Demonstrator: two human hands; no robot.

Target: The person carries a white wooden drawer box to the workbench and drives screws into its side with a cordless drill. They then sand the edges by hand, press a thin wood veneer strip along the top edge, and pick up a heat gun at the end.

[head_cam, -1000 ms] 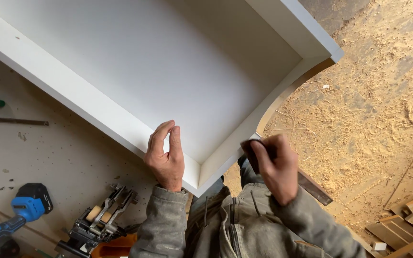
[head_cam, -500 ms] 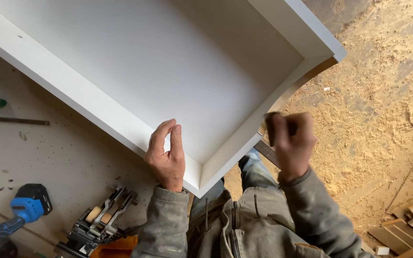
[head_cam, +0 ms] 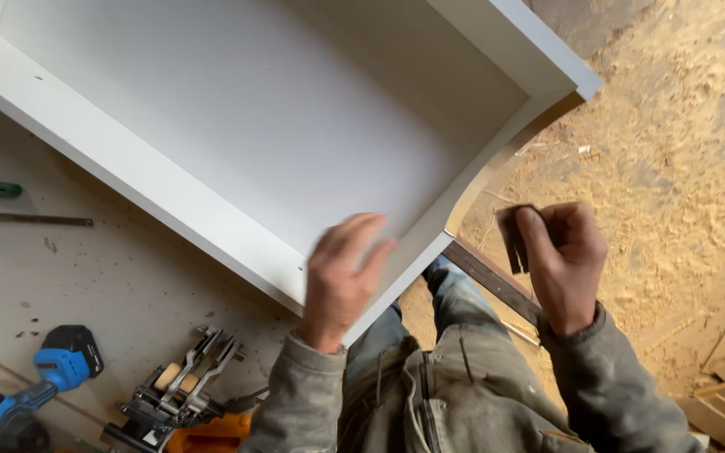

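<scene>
White cabinet box (head_cam: 262,126) overhangs the bench's right edge; my left hand (head_cam: 341,281), fingers together, braces its near corner. Right hand (head_cam: 564,260) pinches dark sanding pad (head_cam: 515,239) just beside the side edge.

cabinet (head_cam: 237,126) on bench (head_cam: 86,277) | drill (head_cam: 35,377) left of clamp (head_cam: 182,390)

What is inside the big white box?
The white cabinet box shows only its bare white back panel; the left hand lies across its corner, so the spot beneath the hand is hidden.
</scene>
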